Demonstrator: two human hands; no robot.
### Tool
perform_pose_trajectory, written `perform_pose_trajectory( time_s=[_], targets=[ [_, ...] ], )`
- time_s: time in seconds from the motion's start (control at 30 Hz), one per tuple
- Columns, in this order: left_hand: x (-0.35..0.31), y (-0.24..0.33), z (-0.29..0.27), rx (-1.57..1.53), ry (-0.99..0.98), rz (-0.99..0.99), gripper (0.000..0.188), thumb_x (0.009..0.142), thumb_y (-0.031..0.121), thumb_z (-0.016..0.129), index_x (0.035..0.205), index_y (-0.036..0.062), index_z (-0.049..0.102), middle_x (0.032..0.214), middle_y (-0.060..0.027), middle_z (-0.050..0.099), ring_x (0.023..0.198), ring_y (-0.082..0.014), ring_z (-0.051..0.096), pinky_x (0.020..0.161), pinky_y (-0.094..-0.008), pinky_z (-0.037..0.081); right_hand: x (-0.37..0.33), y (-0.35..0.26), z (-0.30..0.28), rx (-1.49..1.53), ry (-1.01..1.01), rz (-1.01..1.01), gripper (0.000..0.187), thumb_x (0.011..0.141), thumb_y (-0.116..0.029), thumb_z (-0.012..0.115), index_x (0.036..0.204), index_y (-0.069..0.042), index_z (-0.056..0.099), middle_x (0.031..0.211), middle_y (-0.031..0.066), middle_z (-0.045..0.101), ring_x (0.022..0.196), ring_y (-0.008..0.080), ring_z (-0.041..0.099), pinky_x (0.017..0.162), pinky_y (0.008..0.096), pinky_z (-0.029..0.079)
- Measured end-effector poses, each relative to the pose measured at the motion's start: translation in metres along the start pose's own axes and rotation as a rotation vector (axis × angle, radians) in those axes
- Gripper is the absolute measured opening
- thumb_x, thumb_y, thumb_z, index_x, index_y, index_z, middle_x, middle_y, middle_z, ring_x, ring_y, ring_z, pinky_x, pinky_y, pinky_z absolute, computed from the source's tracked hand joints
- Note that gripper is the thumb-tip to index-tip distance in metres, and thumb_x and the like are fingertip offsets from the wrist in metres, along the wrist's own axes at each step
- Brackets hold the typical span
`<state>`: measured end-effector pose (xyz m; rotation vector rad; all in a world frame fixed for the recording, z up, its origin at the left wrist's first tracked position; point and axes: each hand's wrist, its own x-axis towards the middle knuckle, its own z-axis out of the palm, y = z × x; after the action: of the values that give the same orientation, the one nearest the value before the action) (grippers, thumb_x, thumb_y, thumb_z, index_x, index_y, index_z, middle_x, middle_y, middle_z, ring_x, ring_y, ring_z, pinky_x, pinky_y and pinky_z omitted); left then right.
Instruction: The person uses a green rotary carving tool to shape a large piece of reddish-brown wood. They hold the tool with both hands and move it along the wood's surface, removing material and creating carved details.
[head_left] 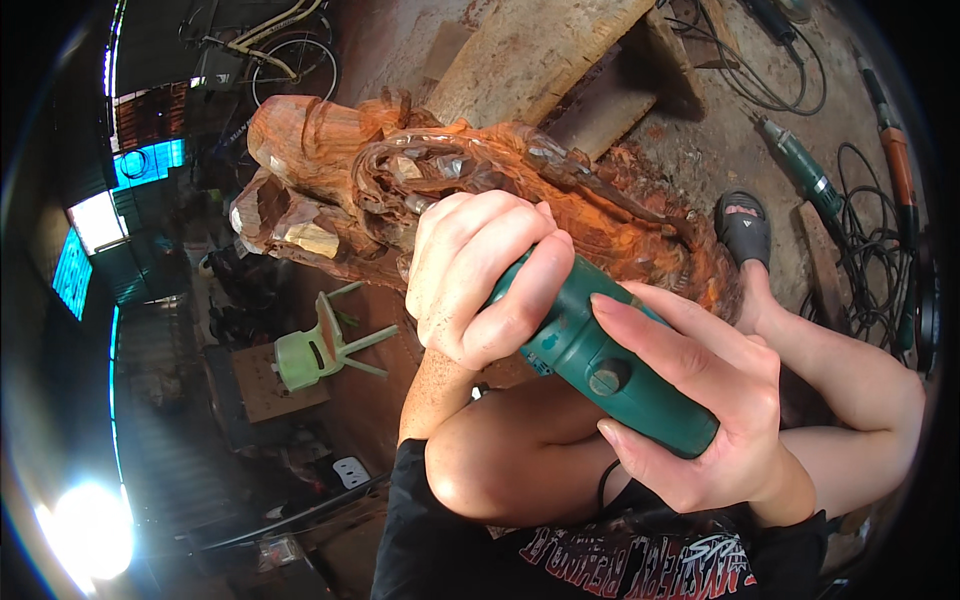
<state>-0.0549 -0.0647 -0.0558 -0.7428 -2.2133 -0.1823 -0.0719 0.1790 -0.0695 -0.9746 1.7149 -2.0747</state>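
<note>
A green power grinder (610, 370) with a rounded barrel lies slantwise across my lap area, held in both hands. My left hand (485, 275) is closed round its front end, which hides the tool's tip. Around the rear of the barrel, my right hand (710, 390) has its thumb and fingers on opposite sides. Just beyond my left hand stretches a large reddish-brown wood carving (580, 205), with deep hollows, ridges and some pale cut faces. Whether the hidden tip touches the wood, I cannot tell.
Planks (530, 70) lean behind the carving. On the floor at right are another green grinder (800, 165), an orange-and-black tool (895, 150) and coiled black cables (865, 260). A pale green plastic chair (315, 350) lies at left. A bicycle (290, 60) stands at the far left.
</note>
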Motion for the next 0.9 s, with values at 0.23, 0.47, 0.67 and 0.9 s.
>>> perform_pose_trajectory(
  time_s=[0.23, 0.47, 0.67, 0.9],
  targets=[
    [-0.001, -0.002, 0.001, 0.000, 0.026, -0.020, 0.037, 0.072, 0.003, 0.087, 0.106, 0.0064, 0.073, 0.095, -0.0106, 0.073, 0.081, -0.0283, 0.071, 0.072, -0.0411, 0.059, 0.003, 0.005, 0.004, 0.000, 0.042, -0.042, 0.072, 0.068, -0.006, 0.081, 0.138, 0.003, 0.070, 0.129, 0.0290, 0.071, 0.099, 0.0341, 0.079, 0.085, 0.0352, 0.062],
    [-0.001, -0.005, 0.005, 0.026, 0.098, -0.009, 0.041, 0.070, -0.008, 0.090, 0.105, 0.0070, 0.073, 0.095, -0.0092, 0.072, 0.080, -0.0272, 0.071, 0.071, -0.0405, 0.058, 0.005, 0.004, 0.009, -0.012, 0.059, -0.059, 0.071, 0.069, -0.007, 0.081, 0.138, 0.001, 0.071, 0.129, 0.0285, 0.071, 0.096, 0.0314, 0.079, 0.081, 0.0347, 0.063],
    [0.000, -0.002, 0.004, 0.037, 0.096, 0.014, 0.042, 0.070, -0.009, 0.089, 0.105, 0.0081, 0.073, 0.094, -0.0076, 0.073, 0.081, -0.0265, 0.072, 0.071, -0.0400, 0.058, -0.002, 0.008, 0.011, -0.013, 0.076, -0.077, 0.071, 0.067, -0.006, 0.082, 0.137, 0.001, 0.071, 0.129, 0.0287, 0.071, 0.095, 0.0318, 0.080, 0.080, 0.0347, 0.064],
    [0.000, -0.002, 0.003, 0.003, 0.099, 0.024, 0.039, 0.069, -0.007, 0.088, 0.101, 0.0085, 0.074, 0.094, -0.0076, 0.073, 0.081, -0.0264, 0.072, 0.070, -0.0394, 0.057, -0.006, 0.011, 0.018, 0.010, 0.102, -0.103, 0.072, 0.068, -0.006, 0.083, 0.139, 0.002, 0.070, 0.130, 0.0309, 0.070, 0.099, 0.0348, 0.080, 0.082, 0.0366, 0.064]
  ],
)
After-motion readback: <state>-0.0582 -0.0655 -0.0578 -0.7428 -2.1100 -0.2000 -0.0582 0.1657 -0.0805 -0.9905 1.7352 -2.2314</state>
